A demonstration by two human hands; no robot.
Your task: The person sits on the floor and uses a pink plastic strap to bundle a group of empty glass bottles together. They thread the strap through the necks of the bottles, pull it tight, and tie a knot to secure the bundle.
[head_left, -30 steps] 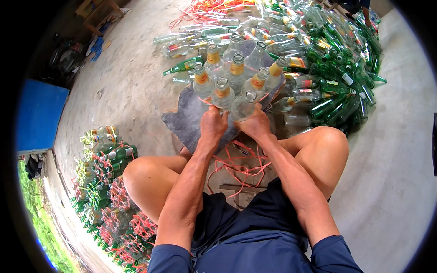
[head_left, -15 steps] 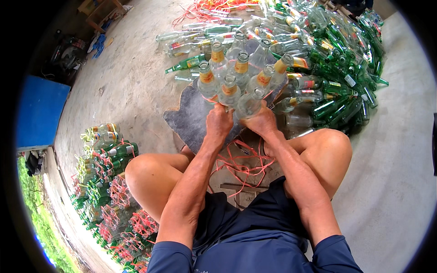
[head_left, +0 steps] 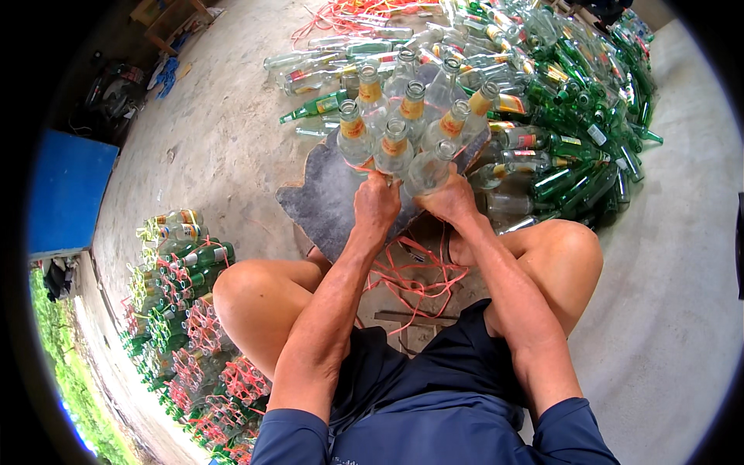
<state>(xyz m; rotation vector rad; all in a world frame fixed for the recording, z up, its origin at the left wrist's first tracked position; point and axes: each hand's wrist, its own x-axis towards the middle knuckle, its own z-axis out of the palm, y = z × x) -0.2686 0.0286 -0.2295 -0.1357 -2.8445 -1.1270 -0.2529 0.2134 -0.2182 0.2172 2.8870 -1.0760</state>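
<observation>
A bundle of several clear glass bottles with orange neck labels [head_left: 413, 116] stands upright, bound with pink strap [head_left: 360, 167], on a ragged-edged grey mat [head_left: 314, 205] before me. My left hand [head_left: 376, 201] is closed at the near left side of the bundle, below the front bottles. My right hand [head_left: 451, 200] is closed at its near right side, against the tilted front bottle [head_left: 426, 172]. The fingers of both hands are partly hidden by the glass and by each other's grip area. Loose pink strap [head_left: 415, 287] lies below my hands, between my bare legs.
Loose green and clear bottles [head_left: 570, 116] are heaped ahead to the right. Strapped bottle bundles [head_left: 186, 325] stand at left. Also visible are orange strap [head_left: 349, 15], a blue panel [head_left: 77, 194], a wooden bench [head_left: 167, 27] and a dark-clothed person [head_left: 597, 15] at the top right.
Both my hands and the bottle bundle have shifted slightly right and a little upward in the picture. My grip looks much the same.
</observation>
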